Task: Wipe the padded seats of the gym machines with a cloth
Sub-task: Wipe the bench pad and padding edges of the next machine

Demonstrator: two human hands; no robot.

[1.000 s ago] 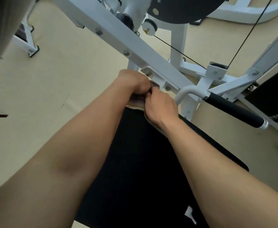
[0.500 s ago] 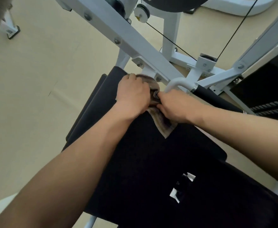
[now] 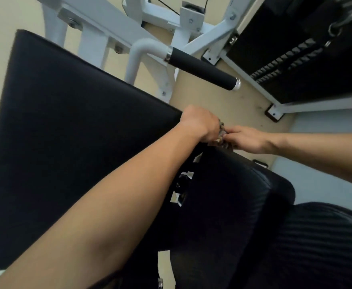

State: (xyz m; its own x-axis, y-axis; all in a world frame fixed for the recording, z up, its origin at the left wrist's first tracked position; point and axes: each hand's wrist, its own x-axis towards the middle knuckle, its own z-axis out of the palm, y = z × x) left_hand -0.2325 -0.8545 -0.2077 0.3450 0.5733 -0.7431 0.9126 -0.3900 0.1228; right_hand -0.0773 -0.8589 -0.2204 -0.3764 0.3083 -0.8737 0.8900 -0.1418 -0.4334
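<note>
Cloth [image 3: 221,136] — small, soft, light, I judge; bunches easily, best gripped wadded. My left hand [image 3: 200,124] is clenched on it, my right hand [image 3: 247,139] pinching its edge, at the seat pad [image 3: 229,184] corner.

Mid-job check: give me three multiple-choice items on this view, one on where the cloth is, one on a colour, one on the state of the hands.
1. Where is the cloth?
A. Bunched between both hands at the pads' edge
B. Draped over the handle
C. On the floor

2. What colour is the handle's foam grip?
A. White
B. Black
C. Red

3. What are the hands doing?
A. Both hang free
B. Only the right hand holds the cloth
C. Left hand and right hand both pinch the cloth

Answers:
1 A: the cloth shows only as a wad between the two hands, where the large black pad meets the smaller pad.
2 B: the sleeve is black, between metal end rings on the white frame.
3 C: fingers of both hands close on the wad.
</note>
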